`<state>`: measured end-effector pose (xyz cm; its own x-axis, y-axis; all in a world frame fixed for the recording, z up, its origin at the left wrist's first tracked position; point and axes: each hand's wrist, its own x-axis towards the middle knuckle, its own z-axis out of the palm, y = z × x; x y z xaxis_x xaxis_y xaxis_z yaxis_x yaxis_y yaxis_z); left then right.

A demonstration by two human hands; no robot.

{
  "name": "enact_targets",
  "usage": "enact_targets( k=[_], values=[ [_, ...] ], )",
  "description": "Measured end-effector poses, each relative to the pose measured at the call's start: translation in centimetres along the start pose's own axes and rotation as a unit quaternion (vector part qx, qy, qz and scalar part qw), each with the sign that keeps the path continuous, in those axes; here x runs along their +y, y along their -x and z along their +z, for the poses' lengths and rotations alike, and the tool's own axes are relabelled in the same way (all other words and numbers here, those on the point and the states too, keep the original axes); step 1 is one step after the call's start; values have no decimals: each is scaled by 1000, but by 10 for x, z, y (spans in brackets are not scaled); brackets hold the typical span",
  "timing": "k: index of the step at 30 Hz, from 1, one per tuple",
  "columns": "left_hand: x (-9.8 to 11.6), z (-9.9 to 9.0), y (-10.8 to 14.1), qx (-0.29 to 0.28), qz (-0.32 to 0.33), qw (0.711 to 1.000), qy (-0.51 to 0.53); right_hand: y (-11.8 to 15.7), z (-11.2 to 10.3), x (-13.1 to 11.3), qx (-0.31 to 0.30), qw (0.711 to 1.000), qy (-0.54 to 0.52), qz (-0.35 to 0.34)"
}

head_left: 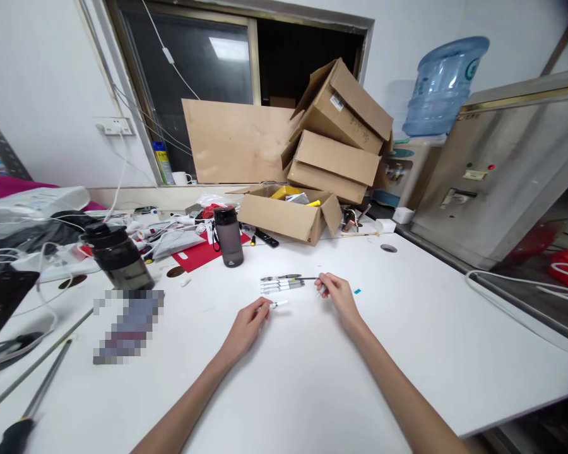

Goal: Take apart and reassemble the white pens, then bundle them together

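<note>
Near the middle of the white table (pixel 303 372), several pens (pixel 281 285) lie side by side. Just below them, my left hand (pixel 253 318) is closed on a white pen piece (pixel 279 304) that points to the right. My right hand (pixel 334 291) is to the right of the pens, its fingers pinched on a thin dark rod (pixel 308 279) that reaches left toward the pens. Something pale shows under the right fingers, too small to make out. A small blue scrap (pixel 357 291) lies to the right of that hand.
Behind the pens stand a dark bottle (pixel 228 238) and an open cardboard box (pixel 279 217). A larger bottle (pixel 118 255), cables and a screwdriver (pixel 40 391) are on the left. A metal cabinet (pixel 497 164) borders the right side.
</note>
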<state>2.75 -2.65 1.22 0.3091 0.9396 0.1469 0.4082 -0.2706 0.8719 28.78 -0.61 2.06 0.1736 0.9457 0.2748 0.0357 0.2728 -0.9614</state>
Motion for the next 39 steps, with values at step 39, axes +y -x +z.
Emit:
enact_targets(
  k=[39],
  values=[
    [1,1,0,-1,-5,1000,15,0,1,4,-24,999,14,-21]
  ],
)
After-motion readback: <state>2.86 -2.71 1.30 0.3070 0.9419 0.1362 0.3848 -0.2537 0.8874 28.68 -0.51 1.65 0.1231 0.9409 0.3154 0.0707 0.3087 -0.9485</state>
